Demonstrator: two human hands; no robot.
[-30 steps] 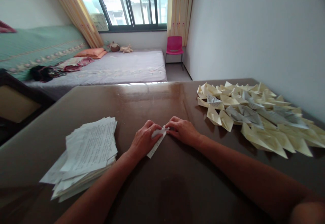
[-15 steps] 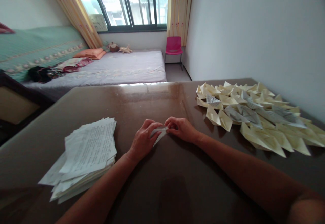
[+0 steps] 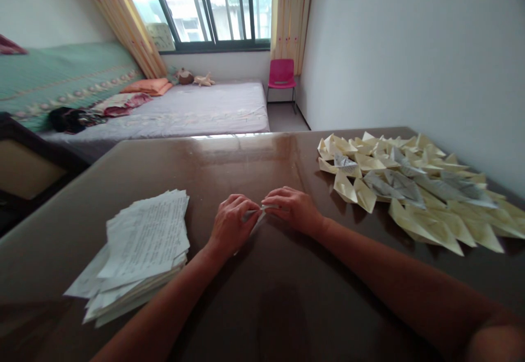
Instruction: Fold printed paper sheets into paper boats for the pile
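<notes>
A small folded piece of paper (image 3: 260,217) is pinched between my two hands above the brown table (image 3: 246,170); my fingers cover most of it. My left hand (image 3: 234,220) grips its left part, thumb and fingertips pressed together. From the other side my right hand (image 3: 294,209) closes on the right end, its fingertips nearly meeting those of the left. To the left lies a stack of printed sheets (image 3: 143,236). Rows of folded paper boats (image 3: 426,220), mostly cream with several grey printed ones, stand on the right of the table.
Beyond the table's far edge is a bed (image 3: 213,105) with an orange pillow (image 3: 150,86) and soft toys. A pink chair (image 3: 281,73) stands by the window. The white wall (image 3: 402,50) runs along the right, and a dark wooden chair (image 3: 33,159) is at the left.
My right hand has shifted slightly left, bringing the fingertips of both hands closer. Less of the paper shows between them. The stack and the boats stay where they were.
</notes>
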